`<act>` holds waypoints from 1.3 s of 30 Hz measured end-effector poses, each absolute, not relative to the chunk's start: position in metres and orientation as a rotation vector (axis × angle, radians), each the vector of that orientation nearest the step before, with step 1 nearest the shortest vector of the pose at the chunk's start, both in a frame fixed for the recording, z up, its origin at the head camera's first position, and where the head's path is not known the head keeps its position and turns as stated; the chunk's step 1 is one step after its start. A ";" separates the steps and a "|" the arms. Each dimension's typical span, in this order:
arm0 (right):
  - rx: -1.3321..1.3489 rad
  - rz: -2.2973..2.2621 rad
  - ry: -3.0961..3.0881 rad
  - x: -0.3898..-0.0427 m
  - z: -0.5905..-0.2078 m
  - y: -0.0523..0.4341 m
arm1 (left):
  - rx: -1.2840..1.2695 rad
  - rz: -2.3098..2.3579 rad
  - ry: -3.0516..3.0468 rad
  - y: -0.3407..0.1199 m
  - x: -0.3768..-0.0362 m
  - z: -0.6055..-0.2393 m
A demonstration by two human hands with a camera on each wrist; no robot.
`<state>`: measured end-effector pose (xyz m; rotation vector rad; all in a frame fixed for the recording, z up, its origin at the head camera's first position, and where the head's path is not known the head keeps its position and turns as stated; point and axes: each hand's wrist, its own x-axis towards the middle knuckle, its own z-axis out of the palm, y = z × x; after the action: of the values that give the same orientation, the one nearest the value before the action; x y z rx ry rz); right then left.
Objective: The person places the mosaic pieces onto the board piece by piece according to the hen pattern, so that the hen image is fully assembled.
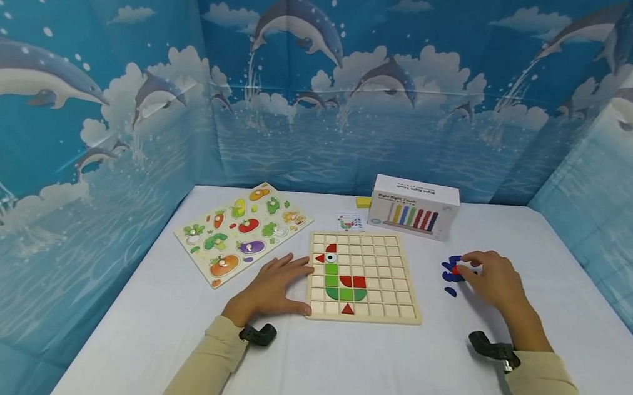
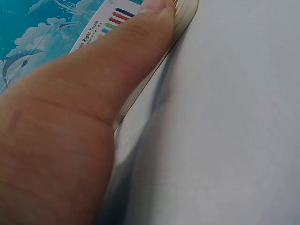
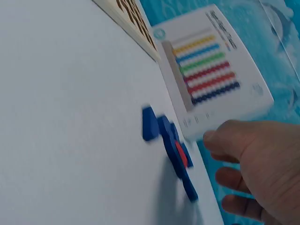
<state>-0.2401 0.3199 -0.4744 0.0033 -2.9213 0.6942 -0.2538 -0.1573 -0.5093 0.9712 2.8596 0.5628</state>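
A square wooden grid board (image 1: 381,270) lies flat on the table. Red and green pieces (image 1: 332,280) and one eye piece (image 1: 330,258) form a bird-like figure in its left half. My left hand (image 1: 272,284) rests at the board's left side, fingers spread, thumb at the near corner; the left wrist view shows the thumb (image 2: 136,47) against the edge. On the right, my right hand (image 1: 493,279) is over a small cluster of blue pieces (image 1: 448,276) with a red piece (image 1: 455,270) among them. Its fingertips are close to the red piece, and nothing shows in its grasp.
A vegetable puzzle board (image 1: 263,227) lies at the back left. Behind the grid board are a small picture card (image 1: 350,221), a yellow block (image 1: 364,202) and a white box (image 1: 414,207) with coloured beads printed on it. A dolphin-print curtain (image 1: 322,129) surrounds the table.
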 end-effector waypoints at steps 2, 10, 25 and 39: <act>-0.074 0.722 -2.934 -0.238 -0.476 0.329 | 0.963 0.556 2.862 -0.158 -0.253 -0.509; -0.129 0.730 -3.001 -0.240 -0.488 0.336 | 0.948 0.568 2.857 -0.159 -0.252 -0.508; -0.234 0.734 -3.107 -0.248 -0.482 0.323 | 0.948 0.566 2.855 -0.157 -0.253 -0.508; -0.359 0.839 -3.048 -0.254 -0.479 0.320 | 0.947 0.561 2.854 -0.157 -0.253 -0.507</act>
<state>-0.2535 0.3197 -0.4787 -0.3590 -3.0483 0.8393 -0.2526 -0.1567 -0.5073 0.9467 2.8536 0.5613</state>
